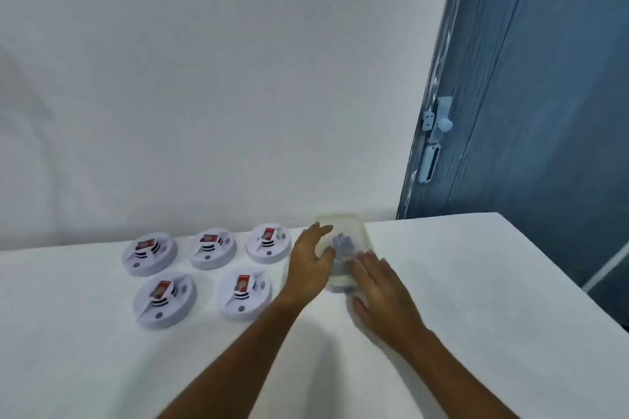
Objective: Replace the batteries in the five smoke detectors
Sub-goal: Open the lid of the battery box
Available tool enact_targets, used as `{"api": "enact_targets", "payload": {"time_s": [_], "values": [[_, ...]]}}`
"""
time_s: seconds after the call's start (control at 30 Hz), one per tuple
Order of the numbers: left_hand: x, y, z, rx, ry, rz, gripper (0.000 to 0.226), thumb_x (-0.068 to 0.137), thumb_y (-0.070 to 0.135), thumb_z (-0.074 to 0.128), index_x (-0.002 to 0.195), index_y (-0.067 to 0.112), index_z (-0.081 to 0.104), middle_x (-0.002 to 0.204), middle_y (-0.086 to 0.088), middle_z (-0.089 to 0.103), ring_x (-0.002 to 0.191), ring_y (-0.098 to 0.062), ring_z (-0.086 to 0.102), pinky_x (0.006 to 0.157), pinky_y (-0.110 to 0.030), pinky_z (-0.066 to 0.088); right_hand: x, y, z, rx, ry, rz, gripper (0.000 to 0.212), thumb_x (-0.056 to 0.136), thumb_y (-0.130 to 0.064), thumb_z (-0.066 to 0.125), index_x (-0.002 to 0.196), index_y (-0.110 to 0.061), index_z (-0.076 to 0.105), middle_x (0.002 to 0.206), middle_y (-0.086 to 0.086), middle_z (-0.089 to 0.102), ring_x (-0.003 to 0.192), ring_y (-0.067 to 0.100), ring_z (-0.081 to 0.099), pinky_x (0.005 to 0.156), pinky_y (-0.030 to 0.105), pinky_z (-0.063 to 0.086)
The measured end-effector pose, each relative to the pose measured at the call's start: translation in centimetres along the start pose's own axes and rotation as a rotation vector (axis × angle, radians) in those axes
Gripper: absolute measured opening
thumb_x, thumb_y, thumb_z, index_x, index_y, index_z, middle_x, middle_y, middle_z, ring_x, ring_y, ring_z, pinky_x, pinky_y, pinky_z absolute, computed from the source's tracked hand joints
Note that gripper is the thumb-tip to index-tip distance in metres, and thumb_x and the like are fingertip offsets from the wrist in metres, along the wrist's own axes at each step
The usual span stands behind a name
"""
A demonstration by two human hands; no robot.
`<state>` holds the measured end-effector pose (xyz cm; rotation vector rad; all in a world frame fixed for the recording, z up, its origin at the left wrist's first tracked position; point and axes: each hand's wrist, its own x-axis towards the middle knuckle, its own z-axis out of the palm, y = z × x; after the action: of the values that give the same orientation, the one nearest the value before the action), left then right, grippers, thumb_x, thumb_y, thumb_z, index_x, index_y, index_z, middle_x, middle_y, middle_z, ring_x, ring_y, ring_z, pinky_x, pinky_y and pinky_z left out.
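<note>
Five smoke detectors [200,270] sit lower left of frame on the white table [476,282], three behind, two in front, red batteries showing on top. Right of them, left hand [311,265] and right hand [381,286], fingers straight, flank a blurred clear box [345,248]; its long axis runs toward the wall.

I see a plain white wall [221,78] behind the white tabletop [476,282], and a blue door [544,112] past its far right corner.
</note>
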<state>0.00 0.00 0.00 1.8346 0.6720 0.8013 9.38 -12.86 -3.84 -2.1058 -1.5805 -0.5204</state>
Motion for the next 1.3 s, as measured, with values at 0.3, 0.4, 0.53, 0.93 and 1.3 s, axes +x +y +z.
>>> {"api": "enact_targets", "payload": {"time_s": [0.3, 0.4, 0.53, 0.93, 1.3], "values": [[-0.9, -0.9, 1.4, -0.101, 0.078, -0.226, 0.047, 0.095, -0.003, 0.041, 0.132, 0.022, 0.054, 0.140, 0.003, 0.052, 0.129, -0.012, 0.047, 0.109, -0.027, 0.037, 1.3, 0.6, 1.1, -0.148, 0.031, -0.075, 0.045, 0.069, -0.032, 0.084, 0.106, -0.011, 0.072, 0.100, 0.017, 0.069, 0.089, 0.033, 0.067, 0.079, 0.040, 0.057], [-1.1, -0.6, 1.6, -0.116, 0.083, -0.207, 0.049, 0.094, -0.005, 0.040, 0.128, 0.030, 0.049, 0.142, 0.003, 0.049, 0.133, -0.013, 0.043, 0.114, -0.033, 0.033, 2.2, 0.0, 0.9, -0.240, -0.048, -0.099, 0.043, 0.064, -0.027, 0.088, 0.099, -0.009, 0.070, 0.086, 0.018, 0.067, 0.075, 0.032, 0.065, 0.066, 0.039, 0.059], [-1.1, -0.5, 1.5, -0.237, 0.110, -0.227, 0.050, 0.093, 0.001, 0.039, 0.123, 0.039, 0.051, 0.146, 0.008, 0.045, 0.138, -0.011, 0.036, 0.117, -0.038, 0.026, 3.3, -0.8, -0.8, -0.351, -0.166, -0.141, 0.041, 0.055, -0.026, 0.091, 0.084, -0.006, 0.070, 0.073, 0.023, 0.066, 0.057, 0.034, 0.063, 0.048, 0.035, 0.055], [-1.1, -0.1, 1.6, -0.451, 0.139, -0.294, 0.063, 0.087, 0.062, 0.044, 0.142, 0.038, 0.027, 0.133, 0.008, 0.058, 0.134, -0.016, 0.043, 0.108, -0.035, 0.033, 4.3, -4.7, -0.4, -0.654, -0.491, -0.191, 0.053, 0.091, -0.005, 0.057, 0.138, 0.008, 0.038, 0.112, 0.049, 0.051, 0.088, 0.065, 0.057, 0.070, 0.062, 0.053], [-0.7, -0.4, 1.5, -0.516, 0.126, -0.342, 0.053, 0.099, 0.052, 0.014, 0.148, 0.033, 0.024, 0.141, 0.003, 0.051, 0.136, -0.019, 0.041, 0.114, -0.036, 0.028, 3.9, -4.5, -1.3, -0.410, -0.567, -0.014, 0.077, 0.051, -0.028, 0.092, 0.121, -0.012, 0.065, 0.098, 0.045, 0.060, 0.079, 0.064, 0.060, 0.061, 0.063, 0.052]]}}
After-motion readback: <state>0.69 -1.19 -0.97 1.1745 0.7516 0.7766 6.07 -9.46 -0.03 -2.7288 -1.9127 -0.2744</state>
